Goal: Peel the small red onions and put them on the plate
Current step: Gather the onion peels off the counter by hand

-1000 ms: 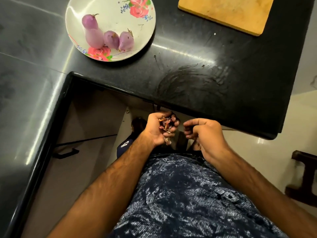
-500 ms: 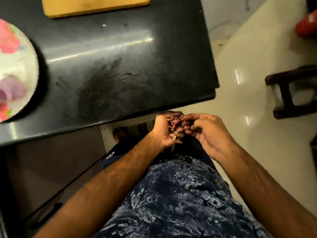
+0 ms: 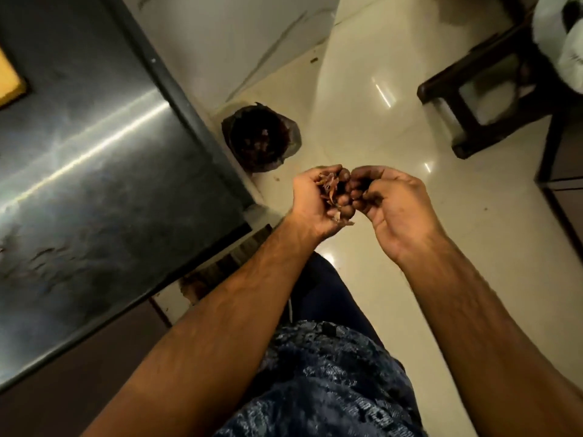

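My left hand is cupped around a bunch of dry onion peels, held over the floor just off the counter's corner. My right hand is beside it, fingers curled in and touching the left fingertips; whether it holds any peel is hidden. The plate and the peeled onions are out of view.
The black counter fills the left, with a corner of the yellow cutting board at its far left edge. A bin lined with a dark bag stands on the pale floor beyond my hands. A dark stool is at the right.
The view has swung right: the plate with onions has left the frame and the bin has come into view. Both hands stay together with the peels, now out past the counter's corner.
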